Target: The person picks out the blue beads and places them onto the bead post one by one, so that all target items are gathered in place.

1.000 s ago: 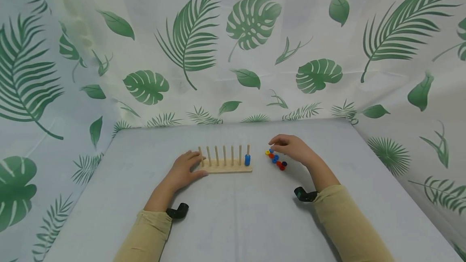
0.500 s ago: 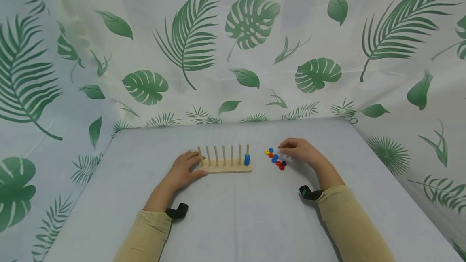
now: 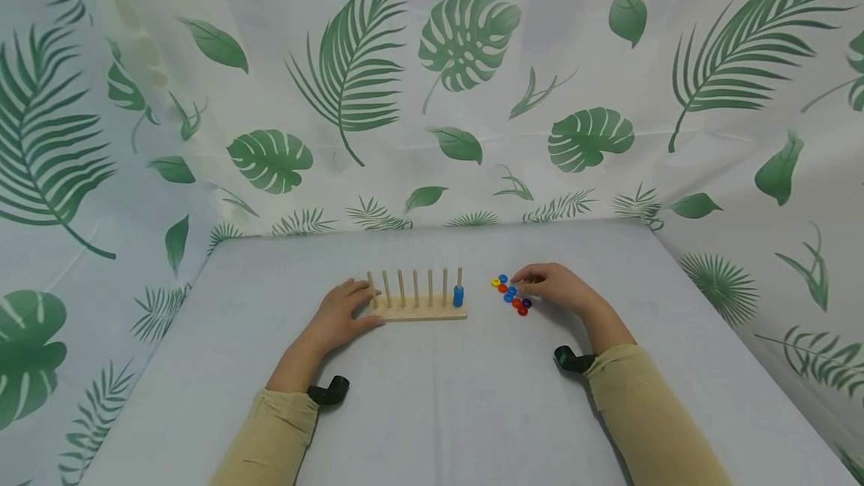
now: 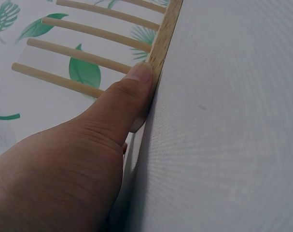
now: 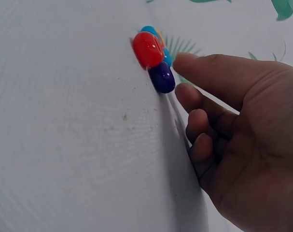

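A wooden peg rack [image 3: 421,313] with a row of upright pegs stands on the table. Blue beads [image 3: 458,296] sit on its rightmost peg. My left hand [image 3: 335,315] grips the rack's left end, the thumb [image 4: 132,82] along the front edge of the base and the fingers behind. To the right of the rack lies a small cluster of loose ring beads, among them a yellow bead [image 3: 496,283], a red bead [image 5: 147,50] and a dark blue bead [image 5: 162,78]. Just beside them hovers my right hand [image 3: 557,286], fingers loosely bent, with no bead visible between thumb and fingertips.
White cloth covers the table [image 3: 432,396]. Behind it and at both sides hangs a leaf-printed curtain [image 3: 405,96]. A black wrist camera [image 3: 329,393] sits on the left wrist, another black camera [image 3: 572,360] on the right.
My right hand has drawn right from the upper end of the bead cluster, then come slightly down and back left towards the blue beads. The left hand and rack stay put.
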Motion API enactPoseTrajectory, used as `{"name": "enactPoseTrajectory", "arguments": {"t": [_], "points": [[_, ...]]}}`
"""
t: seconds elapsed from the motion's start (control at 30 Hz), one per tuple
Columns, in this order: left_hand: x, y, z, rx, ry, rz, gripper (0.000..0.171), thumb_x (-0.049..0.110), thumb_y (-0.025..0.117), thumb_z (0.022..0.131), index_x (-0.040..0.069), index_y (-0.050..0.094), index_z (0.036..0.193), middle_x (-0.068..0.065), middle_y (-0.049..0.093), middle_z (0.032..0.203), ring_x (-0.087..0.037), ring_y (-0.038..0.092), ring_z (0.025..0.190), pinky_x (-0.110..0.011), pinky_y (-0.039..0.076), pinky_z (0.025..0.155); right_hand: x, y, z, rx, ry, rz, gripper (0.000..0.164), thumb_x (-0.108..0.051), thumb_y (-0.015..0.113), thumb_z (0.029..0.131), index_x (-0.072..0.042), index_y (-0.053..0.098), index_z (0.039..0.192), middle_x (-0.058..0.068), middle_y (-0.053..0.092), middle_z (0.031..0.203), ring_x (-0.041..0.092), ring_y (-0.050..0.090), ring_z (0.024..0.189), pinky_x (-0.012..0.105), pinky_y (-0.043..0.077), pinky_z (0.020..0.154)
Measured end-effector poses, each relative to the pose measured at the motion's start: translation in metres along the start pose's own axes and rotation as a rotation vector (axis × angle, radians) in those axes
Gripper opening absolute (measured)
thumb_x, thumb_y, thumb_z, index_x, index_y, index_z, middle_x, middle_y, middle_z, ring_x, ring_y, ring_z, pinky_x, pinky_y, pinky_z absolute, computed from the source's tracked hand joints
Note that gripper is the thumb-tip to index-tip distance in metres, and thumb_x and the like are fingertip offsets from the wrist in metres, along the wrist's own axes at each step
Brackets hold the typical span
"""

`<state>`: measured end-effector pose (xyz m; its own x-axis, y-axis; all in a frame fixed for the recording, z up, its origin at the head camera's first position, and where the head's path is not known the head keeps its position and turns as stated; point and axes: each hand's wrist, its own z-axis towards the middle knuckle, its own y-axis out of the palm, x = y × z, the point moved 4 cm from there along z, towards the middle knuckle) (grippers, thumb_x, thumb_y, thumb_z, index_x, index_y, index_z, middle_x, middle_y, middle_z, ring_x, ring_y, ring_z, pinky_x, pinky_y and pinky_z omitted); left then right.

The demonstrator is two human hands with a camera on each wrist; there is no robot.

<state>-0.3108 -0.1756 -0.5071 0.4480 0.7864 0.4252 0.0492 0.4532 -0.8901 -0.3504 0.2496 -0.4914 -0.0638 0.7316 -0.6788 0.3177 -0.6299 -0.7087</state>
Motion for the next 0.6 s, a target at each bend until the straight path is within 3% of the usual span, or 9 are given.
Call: {"name": "enactPoseTrajectory", "arguments": {"t": [0.6], "points": [[0.0012,-0.0005,0.0,0.001,0.003,0.003,0.059,0.046,0.072,0.088,0.016,0.059,0.136,-0.014,0.05,0.148,-0.043,0.033,0.145,-0.06,0.025,0.12,-0.0049,0.0091,0.0037,0.023,-0.005,-0.08,0.017,-0.023,0.068,0.093,-0.021,0.071,0.11,0.003,0.059,0.092,0.02,0.053,0.085,0.03,0.044,0.071]]}}
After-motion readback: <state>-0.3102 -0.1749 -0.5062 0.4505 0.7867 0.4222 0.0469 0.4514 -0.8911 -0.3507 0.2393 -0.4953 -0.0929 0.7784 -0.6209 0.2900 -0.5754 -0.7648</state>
